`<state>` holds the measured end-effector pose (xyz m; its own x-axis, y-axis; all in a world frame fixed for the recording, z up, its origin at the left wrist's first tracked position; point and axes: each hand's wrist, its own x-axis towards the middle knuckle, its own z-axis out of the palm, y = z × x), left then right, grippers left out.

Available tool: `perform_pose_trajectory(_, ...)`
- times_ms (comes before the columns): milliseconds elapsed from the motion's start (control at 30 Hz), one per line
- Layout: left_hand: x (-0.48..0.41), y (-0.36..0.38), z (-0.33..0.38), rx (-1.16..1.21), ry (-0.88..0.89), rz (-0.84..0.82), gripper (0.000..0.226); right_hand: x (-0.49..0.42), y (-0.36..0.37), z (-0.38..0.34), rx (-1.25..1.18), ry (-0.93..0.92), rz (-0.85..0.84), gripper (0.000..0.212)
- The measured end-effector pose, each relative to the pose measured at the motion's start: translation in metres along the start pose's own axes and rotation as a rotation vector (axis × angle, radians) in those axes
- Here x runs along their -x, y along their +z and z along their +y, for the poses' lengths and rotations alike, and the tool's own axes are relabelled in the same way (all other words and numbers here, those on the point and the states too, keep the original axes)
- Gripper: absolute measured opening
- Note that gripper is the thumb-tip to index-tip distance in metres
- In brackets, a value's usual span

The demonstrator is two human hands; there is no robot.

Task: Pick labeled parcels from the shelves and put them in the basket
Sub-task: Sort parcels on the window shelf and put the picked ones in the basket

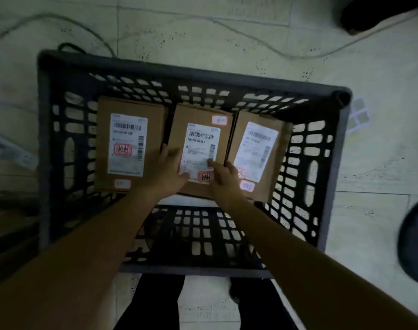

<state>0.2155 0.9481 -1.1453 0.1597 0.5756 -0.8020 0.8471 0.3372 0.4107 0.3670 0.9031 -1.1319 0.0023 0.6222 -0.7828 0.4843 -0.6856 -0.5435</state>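
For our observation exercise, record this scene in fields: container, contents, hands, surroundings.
container: black slotted basket
contents: left parcel, middle parcel and right parcel, side by side, each labelled on top
hands: left hand rests on the middle parcel's left side; right hand touches its label
surroundings: tiled floor under the basket

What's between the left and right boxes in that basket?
In the head view, a third labeled cardboard parcel, touched by the left hand and right hand.
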Motion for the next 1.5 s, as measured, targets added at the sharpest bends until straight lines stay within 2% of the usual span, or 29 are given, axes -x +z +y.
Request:
perform_pose_trajectory(133,-0.007,0.012,-0.004,-0.113,-0.037,-0.046,0.075,0.0,0.002,0.004,0.087,-0.135,-0.023,0.061)
perform_pose_trajectory(200,0.001,0.016,-0.002,-0.101,-0.04,-0.05,0.077,0.0,0.003,0.003,0.423,-0.125,-0.112,0.064)
perform_pose_trajectory(233,0.005,0.016,-0.001,-0.11,-0.031,-0.061,0.077,-0.004,0.003,0.003,0.582,-0.111,-0.088,0.067)
perform_pose_trajectory(367,0.014,0.02,-0.003,-0.286,0.003,-0.084,0.075,-0.015,-0.004,0.001,0.894,-0.161,-0.056,0.073)
perform_pose_trajectory(433,0.02,0.025,-0.002,-0.372,0.033,0.009,0.077,-0.017,-0.008,0.001,0.923,-0.185,-0.056,0.072)
perform_pose_trajectory(500,0.026,0.033,-0.001,-0.505,0.077,0.132,0.08,-0.016,-0.012,0.003,0.835,-0.195,-0.016,0.077)
perform_pose_trajectory(567,0.03,0.037,-0.005,-0.633,0.101,0.142,0.091,-0.012,-0.016,0.01,0.899,-0.266,0.011,0.086)
perform_pose_trajectory(633,0.029,0.039,-0.009,-0.674,0.176,0.117,0.098,-0.009,-0.022,0.017,1.032,-0.305,0.0,0.098)
perform_pose_trajectory(700,0.026,0.04,-0.009,-0.689,0.323,0.091,0.096,-0.008,-0.029,0.024,1.146,-0.298,-0.054,0.112)
perform_pose_trajectory(767,0.02,0.044,-0.004,-0.76,0.437,0.054,0.092,-0.006,-0.033,0.034,1.247,-0.331,-0.073,0.117)
perform_pose_trajectory(867,0.01,0.048,0.002,-0.906,0.488,0.03,0.092,-0.006,-0.038,0.043,1.344,-0.394,-0.089,0.106)
perform_pose_trajectory(1000,0.004,0.045,0.006,-1.009,0.565,0.02,0.093,-0.015,-0.042,0.036,1.259,-0.469,-0.067,0.072)
perform_pose_trajectory(1100,0.002,0.053,0.017,-1.138,0.594,-0.004,0.099,-0.024,-0.047,0.031,1.347,-0.595,-0.1,0.059)
perform_pose_trajectory(1200,-0.005,0.051,0.011,-1.169,0.456,0.032,0.09,-0.034,-0.054,0.025,1.502,-0.643,-0.205,0.065)
perform_pose_trajectory(1300,-0.012,0.034,-0.006,-1.183,0.37,0.056,0.098,-0.041,-0.051,0.02,1.651,-0.632,-0.242,0.067)
perform_pose_trajectory(1400,-0.012,0.039,-0.007,-1.228,0.463,0.04,0.114,-0.037,-0.047,0.019,1.591,-0.597,-0.203,0.07)
perform_pose_trajectory(1500,-0.002,0.067,-0.002,-1.195,0.426,-0.041,0.116,-0.021,-0.045,0.039,1.47,-0.526,-0.119,0.088)
